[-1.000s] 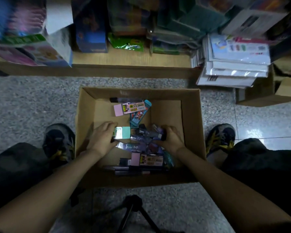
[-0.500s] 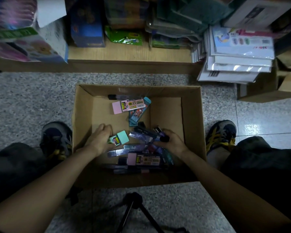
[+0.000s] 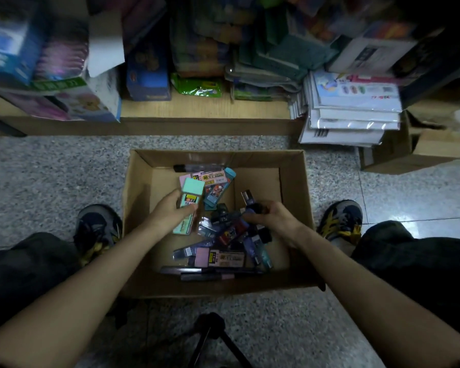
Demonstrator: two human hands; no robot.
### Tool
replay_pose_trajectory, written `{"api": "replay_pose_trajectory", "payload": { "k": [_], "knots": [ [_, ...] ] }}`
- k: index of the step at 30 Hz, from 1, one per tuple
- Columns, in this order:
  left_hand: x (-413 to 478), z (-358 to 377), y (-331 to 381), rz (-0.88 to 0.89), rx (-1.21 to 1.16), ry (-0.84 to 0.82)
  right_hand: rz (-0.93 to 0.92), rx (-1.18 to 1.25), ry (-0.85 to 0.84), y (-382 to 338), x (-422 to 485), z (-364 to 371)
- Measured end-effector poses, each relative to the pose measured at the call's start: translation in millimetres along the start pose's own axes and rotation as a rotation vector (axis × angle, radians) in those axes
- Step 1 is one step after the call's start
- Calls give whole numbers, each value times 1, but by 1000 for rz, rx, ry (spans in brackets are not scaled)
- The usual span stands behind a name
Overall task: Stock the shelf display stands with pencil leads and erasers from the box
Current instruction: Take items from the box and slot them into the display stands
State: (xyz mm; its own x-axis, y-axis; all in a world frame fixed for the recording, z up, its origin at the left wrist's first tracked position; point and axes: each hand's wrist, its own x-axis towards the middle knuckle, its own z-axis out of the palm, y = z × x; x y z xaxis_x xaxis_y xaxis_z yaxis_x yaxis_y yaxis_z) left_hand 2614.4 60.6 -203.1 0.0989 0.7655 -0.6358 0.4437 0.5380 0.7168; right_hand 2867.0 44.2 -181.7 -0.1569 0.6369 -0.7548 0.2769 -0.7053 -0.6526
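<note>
Now | left hand (image 3: 168, 212): forearm angled into box (image 3: 137, 208), fingers curled round mint eraser (image 3: 193, 191), which sticks out past the fingertips | right hand (image 3: 276, 217): knuckles up, fingers clutching dark lead cases (image 3: 250, 201) | loose pile beneath both sets of fingers

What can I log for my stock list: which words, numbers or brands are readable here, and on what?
"200": on the sleeve of the far pink eraser in the cardboard box.
Too blurred to read: the label on the mint-green eraser held by the left hand.
Too blurred: the sleeve print on the near pink eraser.
Nothing legible: the pencil lead case gripped by the right hand.
Blurred: the shelf packages.
</note>
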Motion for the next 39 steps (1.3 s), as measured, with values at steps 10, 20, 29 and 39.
{"api": "replay_pose_trajectory", "payload": {
  "k": [10, 20, 29, 39],
  "knots": [
    [-42, -5, 99, 95, -354, -263, -314, -31, -195, -116, -69, -21],
    [-115, -16, 166, 328, -403, -418, -533, -22, -63, -167, -129, -23],
    [-157, -60, 211, 487, -254, -362, -640, -56, 17, -216, -171, -16],
    [-182, -117, 263, 627, -331, -67, -915, -51, -7, -279, -221, -38]
  ]
}}
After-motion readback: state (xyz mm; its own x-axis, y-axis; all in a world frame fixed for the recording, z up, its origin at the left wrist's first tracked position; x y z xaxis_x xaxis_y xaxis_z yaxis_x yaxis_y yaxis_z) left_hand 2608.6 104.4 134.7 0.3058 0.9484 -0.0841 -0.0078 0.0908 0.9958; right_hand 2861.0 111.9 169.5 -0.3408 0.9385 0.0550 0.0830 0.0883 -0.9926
